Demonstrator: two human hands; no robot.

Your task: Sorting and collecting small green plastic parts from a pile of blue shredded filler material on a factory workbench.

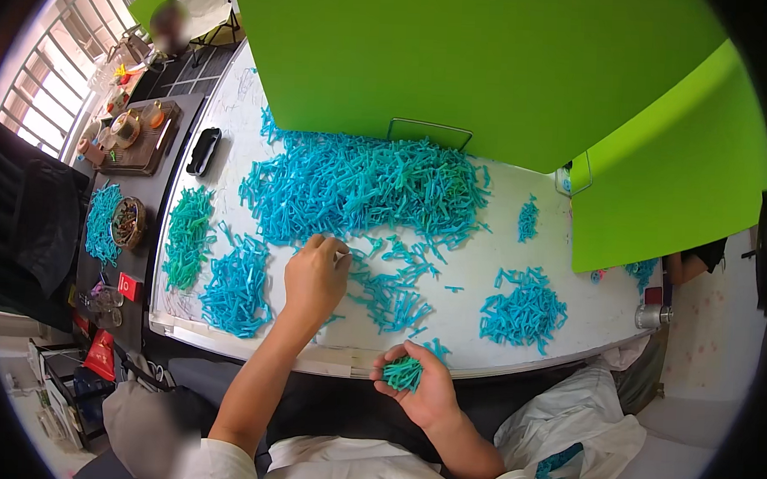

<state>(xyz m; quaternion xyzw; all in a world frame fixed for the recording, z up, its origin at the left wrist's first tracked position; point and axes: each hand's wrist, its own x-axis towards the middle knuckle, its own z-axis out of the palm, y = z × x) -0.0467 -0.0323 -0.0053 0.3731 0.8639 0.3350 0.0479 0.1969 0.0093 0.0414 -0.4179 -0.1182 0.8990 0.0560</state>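
My left hand reaches over the white table, its fingers curled down and closed at the near edge of a big heap of small slender blue and green plastic pieces. What its fingertips hold, if anything, is hidden. Palm up at the table's front edge, my right hand cups a bunch of green plastic pieces. Between the hands lies a loose scatter of blue-green pieces.
Sorted piles lie around: a green pile and blue pile at left, another blue pile at right. Green panels stand behind the heap. A black tray sits far left. A white plastic bag is at lower right.
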